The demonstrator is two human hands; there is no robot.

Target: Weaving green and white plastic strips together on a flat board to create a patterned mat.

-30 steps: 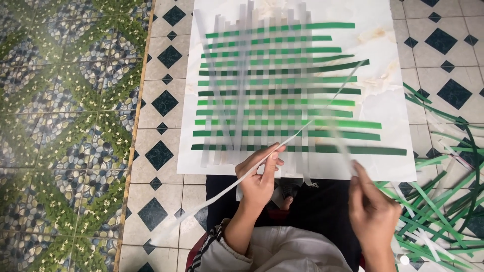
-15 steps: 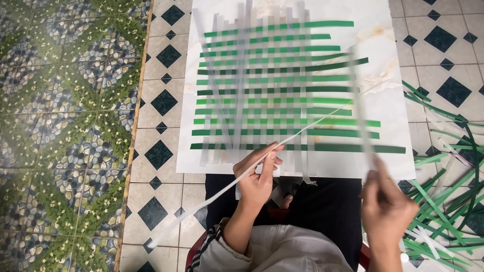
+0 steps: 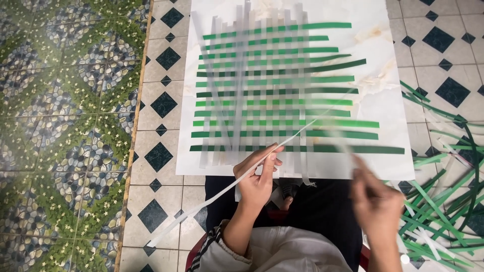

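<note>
At the lower centre of the frame, the left hand [image 3: 259, 179] pinches a long white strip [image 3: 222, 194] between thumb and fingers, the strip running from the lower left floor tiles up through the fingertips toward the woven mat of green and white strips [image 3: 275, 90] on the white board [image 3: 383, 100]. The right hand [image 3: 375, 201], at lower right beside the pile of loose green strips [image 3: 443, 201], is blurred, so its grip cannot be told. Compared with half a second ago, the right hand sits further left and nearer the board's lower edge, while the left hand's pinch is unchanged.

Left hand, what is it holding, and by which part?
The left hand pinches a long white paper strip partway along its length, between thumb and fingertips.
</note>
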